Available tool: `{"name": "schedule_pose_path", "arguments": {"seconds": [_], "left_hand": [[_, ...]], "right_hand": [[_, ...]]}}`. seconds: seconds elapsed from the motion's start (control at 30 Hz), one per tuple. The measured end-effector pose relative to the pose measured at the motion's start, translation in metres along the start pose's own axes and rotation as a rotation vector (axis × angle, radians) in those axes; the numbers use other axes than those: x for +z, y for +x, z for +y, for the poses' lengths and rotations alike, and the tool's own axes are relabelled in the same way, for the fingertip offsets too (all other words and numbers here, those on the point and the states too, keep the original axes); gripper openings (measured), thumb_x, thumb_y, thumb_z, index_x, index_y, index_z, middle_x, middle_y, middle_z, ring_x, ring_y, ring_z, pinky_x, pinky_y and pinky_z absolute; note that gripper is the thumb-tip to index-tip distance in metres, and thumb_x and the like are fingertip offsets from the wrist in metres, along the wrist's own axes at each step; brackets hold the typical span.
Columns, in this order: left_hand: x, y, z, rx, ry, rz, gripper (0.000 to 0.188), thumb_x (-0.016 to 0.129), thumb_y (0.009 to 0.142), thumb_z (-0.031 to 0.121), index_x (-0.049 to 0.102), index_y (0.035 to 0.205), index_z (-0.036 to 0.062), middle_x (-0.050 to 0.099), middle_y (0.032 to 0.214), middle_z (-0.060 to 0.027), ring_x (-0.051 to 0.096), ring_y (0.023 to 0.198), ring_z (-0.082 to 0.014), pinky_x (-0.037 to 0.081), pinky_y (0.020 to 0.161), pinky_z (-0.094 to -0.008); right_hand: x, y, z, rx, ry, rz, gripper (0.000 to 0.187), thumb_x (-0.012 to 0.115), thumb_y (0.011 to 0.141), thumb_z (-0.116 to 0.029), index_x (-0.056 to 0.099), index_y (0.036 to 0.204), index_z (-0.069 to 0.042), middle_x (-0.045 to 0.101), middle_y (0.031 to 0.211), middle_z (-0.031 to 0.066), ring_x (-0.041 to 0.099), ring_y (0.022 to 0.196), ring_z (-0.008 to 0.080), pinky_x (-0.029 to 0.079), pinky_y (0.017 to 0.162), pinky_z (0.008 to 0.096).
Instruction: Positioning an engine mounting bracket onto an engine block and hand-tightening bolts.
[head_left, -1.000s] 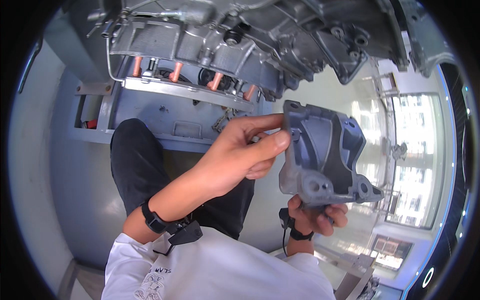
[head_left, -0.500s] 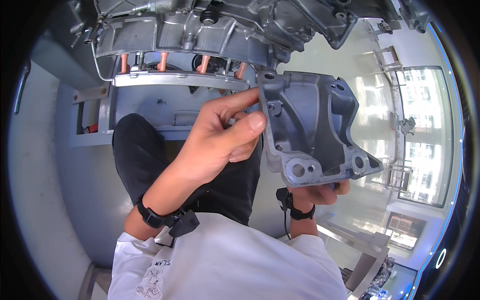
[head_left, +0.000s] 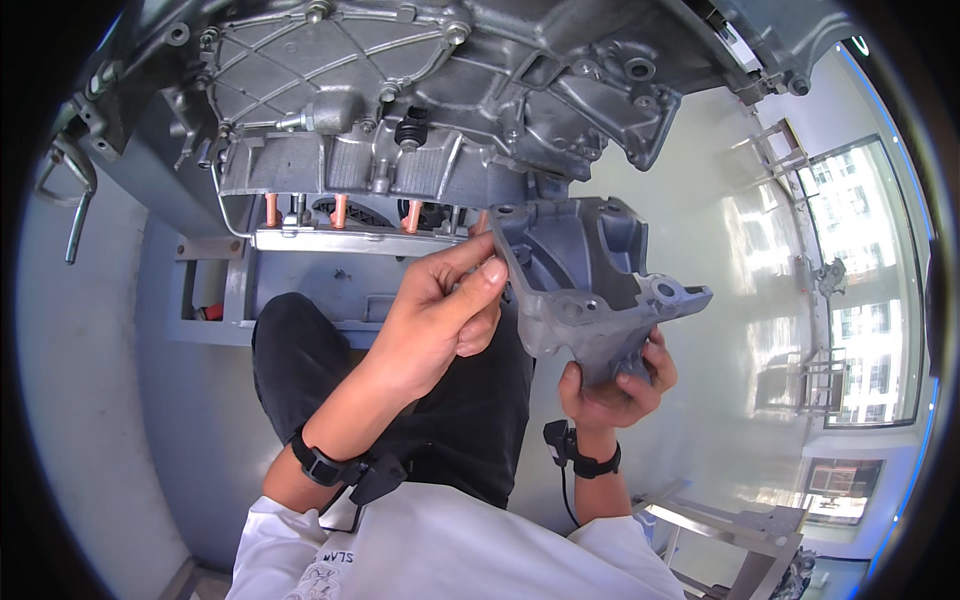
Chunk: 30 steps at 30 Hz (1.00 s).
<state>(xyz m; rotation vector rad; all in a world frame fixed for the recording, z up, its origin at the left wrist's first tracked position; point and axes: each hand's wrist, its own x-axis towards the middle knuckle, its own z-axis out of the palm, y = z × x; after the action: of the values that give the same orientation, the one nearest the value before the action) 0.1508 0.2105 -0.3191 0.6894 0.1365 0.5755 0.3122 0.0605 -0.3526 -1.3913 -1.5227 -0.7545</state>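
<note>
Between my hands is a grey cast-metal bracket (head_left: 575,312), hollow inside, with bolt holes along its rims. My left hand (head_left: 445,315) pinches its left edge, thumb on the near side and fingers behind. From below, my right hand (head_left: 618,395) grips the bracket's underside, thumb and fingers to either side of it. The bracket is tilted, its open side facing away from me. Just beyond it hangs a large engine block (head_left: 420,90). A silver rail (head_left: 360,241) with several orange-pink injector-like pieces (head_left: 340,211) runs along the block's near edge.
A grey metal stand (head_left: 210,285) stands under the engine at the left. My knee (head_left: 295,345) is close below the rail. At the lower right is a metal-framed table (head_left: 725,530). Tall windows (head_left: 865,280) line the right wall. A bent metal handle (head_left: 78,200) hangs at far left.
The bracket has tipped, so its near flange and underside now show. My right hand has come into view beneath it. The view has shifted, showing more of the engine's upper face.
</note>
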Motion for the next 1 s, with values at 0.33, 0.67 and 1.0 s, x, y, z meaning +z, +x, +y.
{"name": "schedule_pose_path", "arguments": {"seconds": [0.33, 0.67, 1.0], "left_hand": [[-0.004, 0.016, 0.002, 0.079, 0.127, 0.012, 0.039, 0.054, 0.092, 0.019, 0.047, 0.123, -0.0037, 0.034, 0.059, 0.0068, 0.027, 0.047, -0.001, 0.022, 0.043, -0.0188], [-0.004, 0.038, 0.009, 0.015, 0.19, 0.111, 0.021, 0.057, 0.09, 0.019, 0.046, 0.077, 0.0069, 0.031, 0.054, 0.0075, 0.027, 0.044, -0.0008, 0.021, 0.04, -0.0202], [-0.001, 0.051, 0.029, 0.01, 0.066, 0.145, 0.016, 0.055, 0.091, 0.02, 0.048, 0.082, 0.0083, 0.034, 0.052, 0.0063, 0.028, 0.041, -0.0028, 0.021, 0.038, -0.0194]], "right_hand": [[0.024, -0.003, 0.037, 0.061, 0.133, 0.064, 0.057, 0.075, 0.069, -0.023, 0.034, 0.106, -0.011, 0.036, 0.12, 0.0166, 0.044, 0.112, 0.0322, 0.041, 0.094, 0.0437], [0.026, 0.043, 0.024, 0.041, 0.128, 0.118, 0.041, 0.076, 0.067, -0.022, 0.041, 0.084, -0.009, 0.044, 0.093, 0.0112, 0.053, 0.097, 0.0315, 0.042, 0.091, 0.0497], [0.048, 0.117, 0.0, 0.132, 0.32, 0.196, 0.03, 0.067, 0.058, -0.001, 0.044, 0.076, -0.006, 0.046, 0.082, 0.0112, 0.052, 0.075, 0.0216, 0.044, 0.086, 0.045]]}}
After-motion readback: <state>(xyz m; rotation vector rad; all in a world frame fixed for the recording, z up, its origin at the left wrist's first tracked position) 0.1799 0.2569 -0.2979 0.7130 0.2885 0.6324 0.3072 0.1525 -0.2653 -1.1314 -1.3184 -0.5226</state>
